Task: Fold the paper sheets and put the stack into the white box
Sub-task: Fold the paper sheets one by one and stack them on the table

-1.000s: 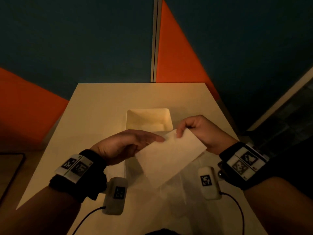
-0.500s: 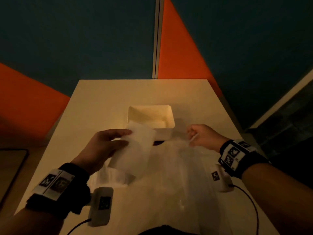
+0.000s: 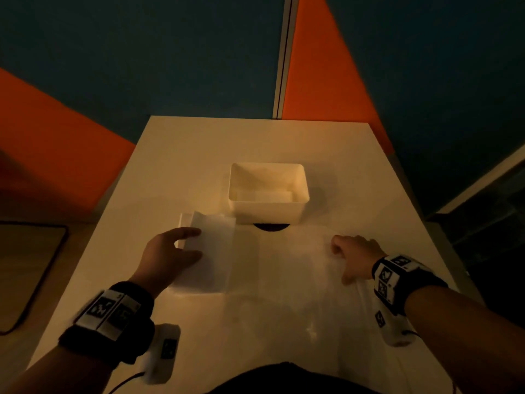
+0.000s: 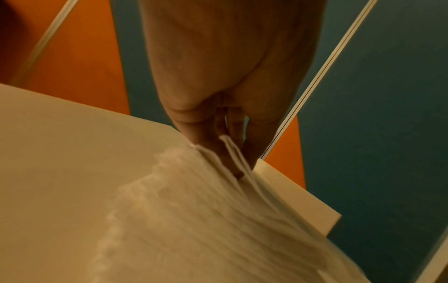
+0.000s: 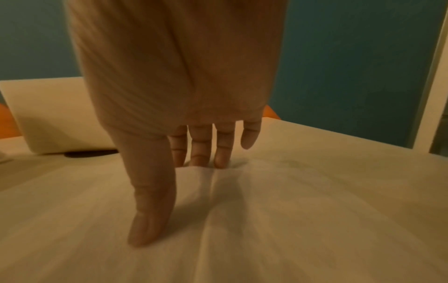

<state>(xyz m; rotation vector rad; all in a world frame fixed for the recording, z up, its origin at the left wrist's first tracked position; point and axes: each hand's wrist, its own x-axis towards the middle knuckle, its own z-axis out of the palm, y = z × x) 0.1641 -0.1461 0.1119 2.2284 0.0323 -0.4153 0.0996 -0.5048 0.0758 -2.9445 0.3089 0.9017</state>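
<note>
Fingers [image 4: 227,159] of our left hand [image 3: 167,253] pinch the near-left edge of the folded paper stack [image 3: 211,251], the thumb on top and the sheets fanning out past the grip in the left wrist view. Our right hand [image 3: 353,255] has its grip spread apart, the thumb [image 5: 150,210] and three fingertips pressing down on a flat paper sheet [image 5: 278,220], which ridges up slightly between them; the little finger is lifted. The stack lies on the worktop [image 3: 199,155] under our left hand, its far edges slightly uneven. Just beyond it and to the right sits the white box [image 3: 268,206], open on top, with pale paper lying in its bottom. A dark round patch [image 3: 268,226] shows at the box's near foot. The flat sheet spreads between our hands and toward our body.
</note>
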